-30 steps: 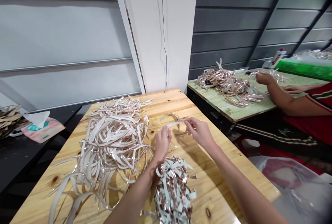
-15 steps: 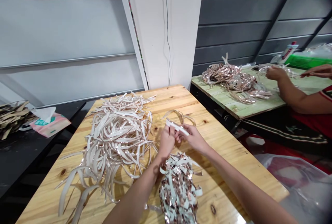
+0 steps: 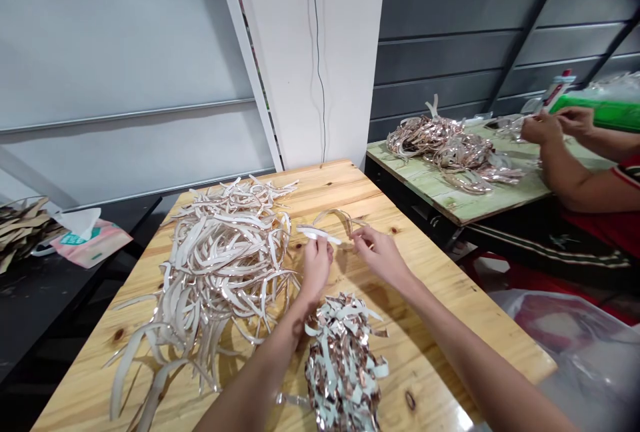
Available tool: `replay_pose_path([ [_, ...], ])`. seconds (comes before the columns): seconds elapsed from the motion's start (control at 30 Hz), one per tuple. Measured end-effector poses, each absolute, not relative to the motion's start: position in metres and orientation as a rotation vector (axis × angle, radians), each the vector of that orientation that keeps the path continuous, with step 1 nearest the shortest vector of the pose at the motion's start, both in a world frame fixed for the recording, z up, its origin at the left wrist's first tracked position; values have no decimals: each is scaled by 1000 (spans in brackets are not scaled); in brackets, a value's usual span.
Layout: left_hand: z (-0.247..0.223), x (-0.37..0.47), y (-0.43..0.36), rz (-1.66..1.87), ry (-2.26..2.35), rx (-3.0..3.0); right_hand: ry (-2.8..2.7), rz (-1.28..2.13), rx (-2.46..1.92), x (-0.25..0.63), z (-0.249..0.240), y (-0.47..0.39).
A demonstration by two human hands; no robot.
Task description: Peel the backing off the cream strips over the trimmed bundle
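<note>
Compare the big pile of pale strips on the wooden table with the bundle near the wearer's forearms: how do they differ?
The pile of pale strips is spread loose and wide; the shiny bundle is compact and bunched. The pile shows mostly cream-white faces; the bundle shows many rose-gold foil faces. The pile's strips are long and curved; the bundle's visible pieces look shorter. Both lie on the wooden table and seem the same foil-backed strip material.

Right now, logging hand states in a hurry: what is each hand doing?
Left hand: closed, pinching a white strip.
Right hand: fingers closed on a curved strip lying on the table.
</note>
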State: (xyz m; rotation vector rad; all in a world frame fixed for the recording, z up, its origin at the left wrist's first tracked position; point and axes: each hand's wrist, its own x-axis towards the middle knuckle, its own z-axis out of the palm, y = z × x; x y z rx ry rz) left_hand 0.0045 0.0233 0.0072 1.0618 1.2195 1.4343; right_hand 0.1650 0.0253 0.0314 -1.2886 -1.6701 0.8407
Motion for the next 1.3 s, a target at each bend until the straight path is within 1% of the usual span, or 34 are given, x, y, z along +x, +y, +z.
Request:
replay_pose_path([
  [0.07, 23, 2, 24, 1520, 1086, 888, -1782, 601, -1392, 178, 34, 30],
  [0.13, 51, -5, 25, 1578, 987, 757, -1906, 504, -1510, 186, 35, 33],
  [0.3, 131, -46, 26, 1730, 734, 625, -2130, 462, -1664, 185, 29, 33],
  [0.37, 148, -63, 27, 1770, 667, 527, -2132, 475, -1641, 181, 28, 32],
  [0.43, 154, -73, 27, 1770, 644, 395, -2086, 481, -1628, 178, 30, 30],
  [0.53, 152, -73, 24, 1827, 611, 334, -1870, 438, -1701, 180, 36, 28],
  [0.6, 150, -63, 20, 1856, 573, 426, -1687, 380, -1775, 184, 42, 28],
  [0.7, 145, -42, 12, 1781, 578, 628, -1528, 346, -1819, 195, 49, 28],
  [0.77, 133, -25, 7, 1651, 666, 765, -1449, 379, -1805, 202, 54, 29],
  [0.9, 85, 9, 3, 1161, 932, 1035, -1345, 500, -1684, 202, 63, 26],
  [0.97, 59, 21, 2, 966, 1032, 1100, -1381, 639, -1570, 195, 64, 24],
  [1.07, 34, 28, 4, 862, 1068, 978, -1427, 1020, -1376, 183, 60, 20],
  [1.2, 18, 26, 10, 925, 1011, 988, -1312, 1601, -1105, 169, 58, 12],
  [1.3, 11, 24, 14, 1016, 1019, 984, -1222, 1790, -1024, 163, 58, 6],
])
